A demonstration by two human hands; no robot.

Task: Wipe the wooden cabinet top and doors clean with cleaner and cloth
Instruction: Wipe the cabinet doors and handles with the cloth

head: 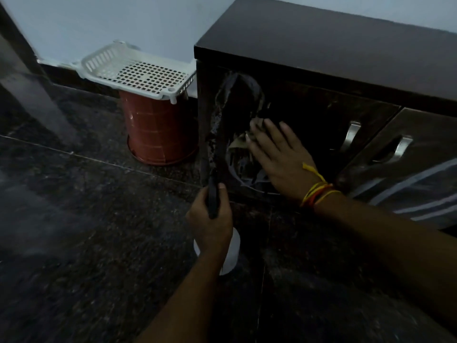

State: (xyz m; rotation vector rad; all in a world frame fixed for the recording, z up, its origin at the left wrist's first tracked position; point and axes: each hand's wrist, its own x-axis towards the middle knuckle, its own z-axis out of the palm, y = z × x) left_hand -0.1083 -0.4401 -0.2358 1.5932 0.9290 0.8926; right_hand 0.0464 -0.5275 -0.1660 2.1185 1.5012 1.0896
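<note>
The dark wooden cabinet [321, 45] stands against the wall, its glossy left door [309, 125] facing me. A dark cloth [243, 95] with lighter patches lies spread against the left part of that door. My right hand [279, 154], with coloured threads at the wrist, lies flat on the cloth with fingers spread and presses it to the door. Low by the cabinet's left corner, my left hand [210, 219] grips the dark trigger head of a white cleaner bottle [232, 253]. Most of the bottle is hidden behind the hand.
Left of the cabinet, a red-brown bucket [158, 129] stands upside down with a white perforated plastic basket [138, 70] on it. Two metal handles [352, 137] sit on the doors; the right door [395, 149] is ajar. Striped fabric [415, 191] is at right. The floor [86, 243] is dark stone.
</note>
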